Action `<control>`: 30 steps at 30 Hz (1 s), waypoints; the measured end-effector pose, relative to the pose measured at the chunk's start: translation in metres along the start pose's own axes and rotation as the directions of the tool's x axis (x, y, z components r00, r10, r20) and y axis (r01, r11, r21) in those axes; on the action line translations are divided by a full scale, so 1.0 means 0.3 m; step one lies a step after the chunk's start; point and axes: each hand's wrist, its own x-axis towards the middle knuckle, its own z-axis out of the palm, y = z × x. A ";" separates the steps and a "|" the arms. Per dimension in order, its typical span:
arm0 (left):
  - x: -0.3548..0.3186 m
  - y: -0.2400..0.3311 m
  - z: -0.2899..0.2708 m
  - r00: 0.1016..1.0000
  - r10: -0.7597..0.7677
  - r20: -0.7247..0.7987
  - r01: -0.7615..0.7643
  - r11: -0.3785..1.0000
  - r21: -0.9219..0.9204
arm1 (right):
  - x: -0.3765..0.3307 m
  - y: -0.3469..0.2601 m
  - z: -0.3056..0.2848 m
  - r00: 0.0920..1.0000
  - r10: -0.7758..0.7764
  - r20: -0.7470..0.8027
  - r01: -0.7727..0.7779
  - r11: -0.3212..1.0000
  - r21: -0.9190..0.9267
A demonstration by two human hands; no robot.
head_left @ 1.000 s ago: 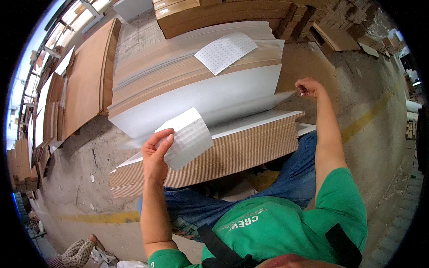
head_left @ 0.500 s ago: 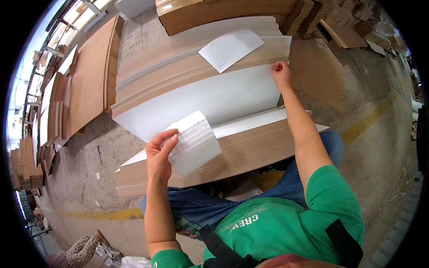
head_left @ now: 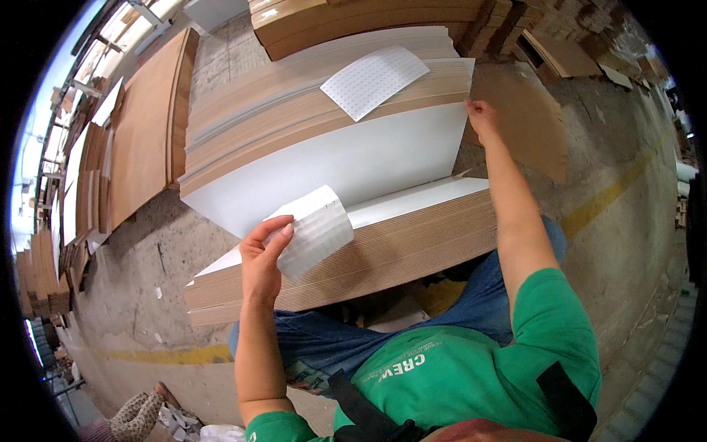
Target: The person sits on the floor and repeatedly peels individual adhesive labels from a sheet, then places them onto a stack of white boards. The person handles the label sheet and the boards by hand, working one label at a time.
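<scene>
In my left hand point(head_left: 264, 247), thumb and fingers pinch a curled white sheet of small labels point(head_left: 315, 228). It hangs over the front stack of brown-edged white boards point(head_left: 368, 247). My right hand point(head_left: 482, 118) is closed at the upper right corner of a white board point(head_left: 346, 158) that leans against the rear stack of boards point(head_left: 250, 129). Whatever its fingertips pinch is too small to make out. A second label sheet point(head_left: 374, 81), printed with rows of small marks, lies on top of the rear stack.
A large brown carton point(head_left: 368, 20) stands behind the rear stack. Flat cardboard sheets point(head_left: 147, 132) lean at the left, and a cardboard piece point(head_left: 519, 121) lies on the floor at right. Another person's legs point(head_left: 136, 418) show at lower left.
My right hand has moved a little to the right, against the leaning board's upper corner. The label sheet in my left hand has curled further; that hand has barely moved.
</scene>
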 end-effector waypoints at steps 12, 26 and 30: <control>-0.022 0.032 -0.004 0.990 0.139 -0.024 -0.139 0.990 0.027 | -0.110 0.005 -0.207 0.891 0.143 0.431 -0.324 0.864 0.384; -0.061 0.048 -0.009 0.994 0.108 0.016 -0.108 0.994 0.012 | -0.870 -0.723 -0.148 0.302 -0.752 0.586 0.729 0.578 0.366; -0.058 0.049 -0.012 0.990 0.139 0.035 -0.139 0.990 0.026 | -0.940 -0.787 -0.065 0.057 -0.920 0.388 0.895 0.220 0.389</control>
